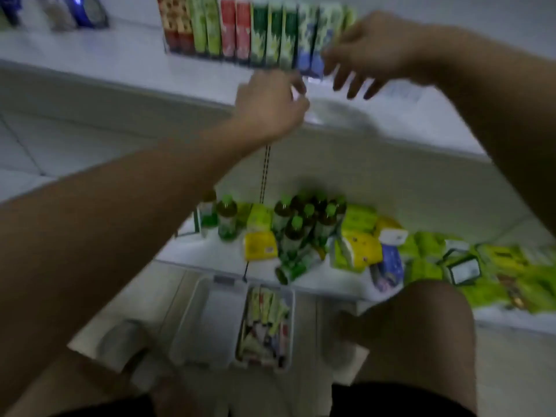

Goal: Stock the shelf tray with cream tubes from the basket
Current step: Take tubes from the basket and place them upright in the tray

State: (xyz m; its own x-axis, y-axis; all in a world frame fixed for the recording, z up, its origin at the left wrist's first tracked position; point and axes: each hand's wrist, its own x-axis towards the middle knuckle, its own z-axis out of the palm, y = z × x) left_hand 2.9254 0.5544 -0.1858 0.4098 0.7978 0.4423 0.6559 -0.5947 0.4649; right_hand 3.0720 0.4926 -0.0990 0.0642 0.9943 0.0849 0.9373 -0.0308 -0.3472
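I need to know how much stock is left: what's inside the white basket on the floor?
The basket holds a pile of cream tubes in its right half. The left half looks bare. Blur hides their number.

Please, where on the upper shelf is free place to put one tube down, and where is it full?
Bare shelf lies between the tube row and the jars far left. Around the right hand and left hand it is crowded. The lower shelf is full of bottles.

Red, green and blue-white cream tubes [258,37] fill the tray; green-capped bottles [304,224] below.
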